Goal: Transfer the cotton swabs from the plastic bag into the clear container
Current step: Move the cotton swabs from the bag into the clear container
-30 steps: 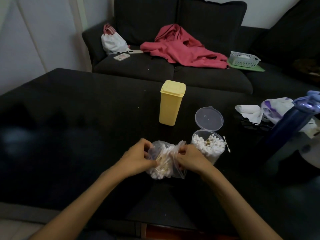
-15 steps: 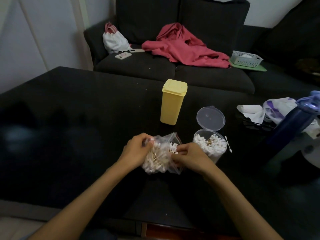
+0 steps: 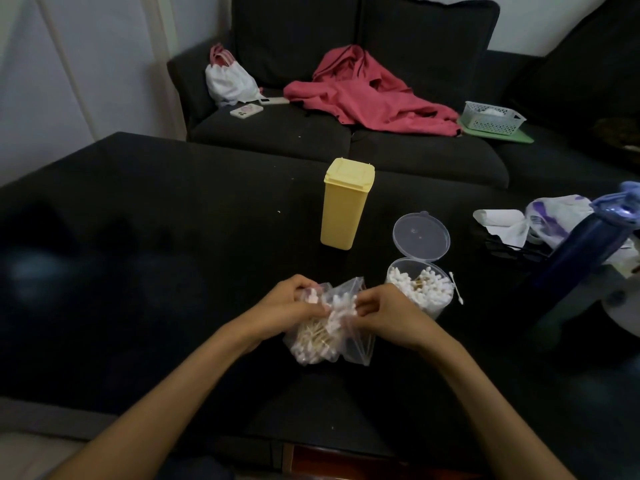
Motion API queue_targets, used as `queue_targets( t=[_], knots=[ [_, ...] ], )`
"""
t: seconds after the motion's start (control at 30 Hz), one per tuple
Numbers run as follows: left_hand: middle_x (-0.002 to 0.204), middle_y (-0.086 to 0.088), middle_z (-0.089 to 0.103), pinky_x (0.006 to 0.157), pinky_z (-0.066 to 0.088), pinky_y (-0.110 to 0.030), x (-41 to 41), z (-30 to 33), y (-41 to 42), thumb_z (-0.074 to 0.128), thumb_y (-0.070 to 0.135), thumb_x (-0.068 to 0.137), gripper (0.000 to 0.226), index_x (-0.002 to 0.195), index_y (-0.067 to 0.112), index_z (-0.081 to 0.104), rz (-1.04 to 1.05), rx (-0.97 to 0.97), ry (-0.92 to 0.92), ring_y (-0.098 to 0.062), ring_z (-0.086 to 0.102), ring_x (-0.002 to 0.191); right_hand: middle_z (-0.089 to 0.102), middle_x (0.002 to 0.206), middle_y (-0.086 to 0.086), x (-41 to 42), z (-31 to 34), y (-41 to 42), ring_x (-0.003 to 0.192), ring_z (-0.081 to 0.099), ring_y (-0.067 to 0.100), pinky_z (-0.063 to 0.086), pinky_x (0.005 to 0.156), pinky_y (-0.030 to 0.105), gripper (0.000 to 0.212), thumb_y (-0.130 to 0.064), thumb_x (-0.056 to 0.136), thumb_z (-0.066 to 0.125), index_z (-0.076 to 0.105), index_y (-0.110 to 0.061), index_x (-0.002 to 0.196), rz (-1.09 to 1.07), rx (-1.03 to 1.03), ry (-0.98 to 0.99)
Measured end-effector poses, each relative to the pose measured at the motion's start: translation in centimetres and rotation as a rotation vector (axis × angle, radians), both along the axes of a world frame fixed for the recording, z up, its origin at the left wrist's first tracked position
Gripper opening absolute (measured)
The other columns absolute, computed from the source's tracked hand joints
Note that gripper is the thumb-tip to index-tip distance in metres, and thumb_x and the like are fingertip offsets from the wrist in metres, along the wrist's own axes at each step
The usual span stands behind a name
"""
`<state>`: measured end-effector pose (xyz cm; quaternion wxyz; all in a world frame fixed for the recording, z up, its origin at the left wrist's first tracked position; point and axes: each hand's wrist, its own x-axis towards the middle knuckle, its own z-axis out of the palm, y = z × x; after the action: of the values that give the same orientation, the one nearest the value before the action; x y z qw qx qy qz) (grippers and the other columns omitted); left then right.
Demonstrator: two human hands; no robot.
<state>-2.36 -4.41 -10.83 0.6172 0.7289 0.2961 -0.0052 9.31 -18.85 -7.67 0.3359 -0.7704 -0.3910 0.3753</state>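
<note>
Both hands are pinching the plastic bag of cotton swabs: left hand at nine o'clock, right hand at three; clear container is standing at two o'clock.

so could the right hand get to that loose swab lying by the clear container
Probably yes: the loose swab lies in the open right of the clear container, but the right hand is gripping the plastic bag.

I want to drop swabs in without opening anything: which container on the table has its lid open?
The clear container beside the right hand; the yellow container's lid is closed.
</note>
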Motion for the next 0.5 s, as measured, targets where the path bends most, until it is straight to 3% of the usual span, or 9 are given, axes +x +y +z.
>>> queue_targets(
  t=[0.17,0.4,0.5],
  knots=[
    [0.102,-0.002,0.063,0.065,0.052,-0.02,-0.2,-0.1,0.0,0.059,0.008,0.089,0.028,0.114,0.018,0.051,0.017,0.024,-0.091,-0.008,0.065,0.087,0.073,0.089,0.002,0.0,-0.1,0.2,0.079,0.07,0.007,0.056,0.072,0.019,0.012,-0.013,0.082,0.068,0.068,-0.016,0.094,0.022,-0.062,0.016],
    [0.111,-0.003,0.058,0.069,0.051,-0.023,0.2,0.5,0.5,0.055,0.005,0.09,0.03,0.114,0.02,0.048,0.094,0.047,-0.11,-0.011,0.062,0.094,0.075,0.08,0.004,0.8,1.0,-0.7,0.074,0.071,0.009,0.054,0.065,0.015,0.01,-0.009,0.081,0.068,0.07,-0.009,0.091,-0.183,0.1,0.144],
    [0.117,-0.004,0.057,0.079,0.053,-0.032,0.3,0.9,0.5,0.055,0.013,0.09,0.027,0.115,0.022,0.049,0.065,-0.071,-0.067,-0.016,0.061,0.1,0.075,0.079,0.003,0.8,1.0,-0.7,0.074,0.071,0.009,0.054,0.066,0.016,0.011,-0.008,0.08,0.068,0.07,-0.011,0.091,-0.188,0.112,0.139]
  ],
)
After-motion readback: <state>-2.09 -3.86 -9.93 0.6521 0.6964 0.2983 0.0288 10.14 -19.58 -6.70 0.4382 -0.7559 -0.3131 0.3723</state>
